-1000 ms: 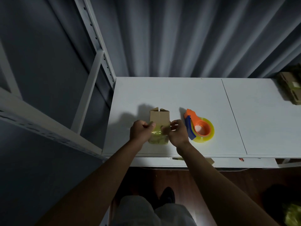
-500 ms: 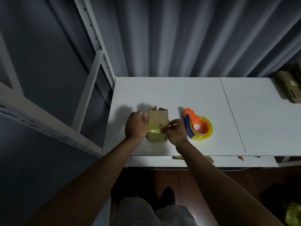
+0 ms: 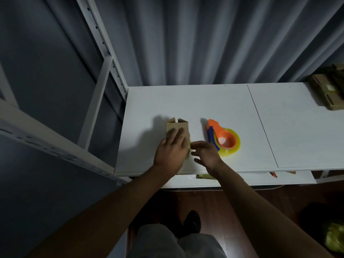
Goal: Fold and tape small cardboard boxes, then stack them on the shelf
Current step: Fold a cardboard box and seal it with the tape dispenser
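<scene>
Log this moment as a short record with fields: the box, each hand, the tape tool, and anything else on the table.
box: small cardboard box on the white table, far flaps partly open, yellowish tape on its near end
left hand: left hand lies flat on top of the box, fingers straight
right hand: right hand open beside the box, holding nothing
tape tool: orange and blue tape dispenser with a yellow roll, lying on the table right of the box, untouched
other: stack of taped boxes at the table's far right edge
</scene>
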